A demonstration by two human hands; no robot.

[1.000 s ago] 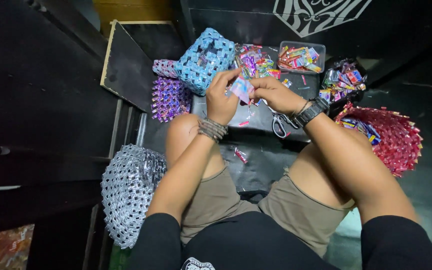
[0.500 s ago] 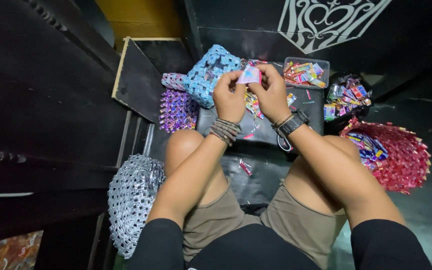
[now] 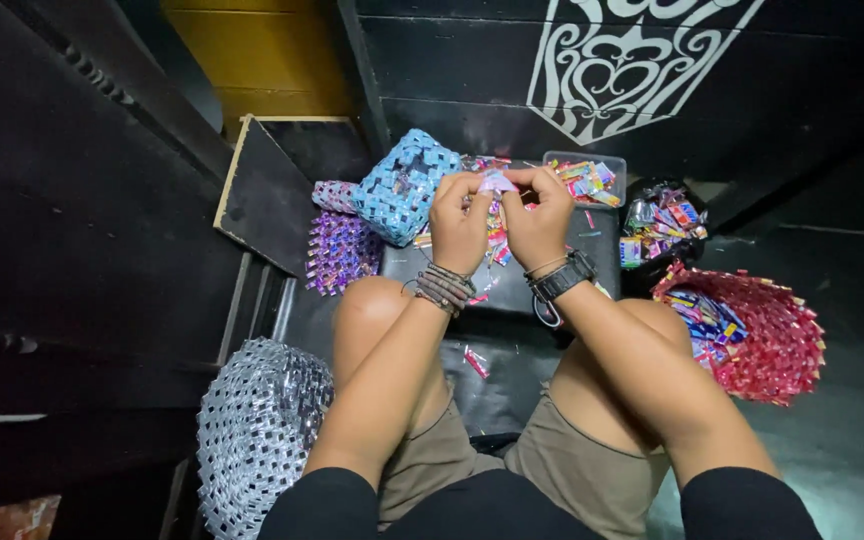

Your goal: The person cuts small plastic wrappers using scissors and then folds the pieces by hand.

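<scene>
Hands (image 3: 500,220) pinch wrapper strip (image 3: 497,182) between them.

— What carries it all?

— A dark floor (image 3: 852,460) and a low black board (image 3: 512,285) just beneath the fingers (image 3: 472,190).

— And lying on them?

— Left of the fingers, a blue woven bag (image 3: 404,187) and a purple woven piece (image 3: 340,250). Right of them, a clear tray of wrappers (image 3: 587,180), then a red woven basket (image 3: 762,340). Nearer the person, a silver woven bag (image 3: 252,430).
</scene>
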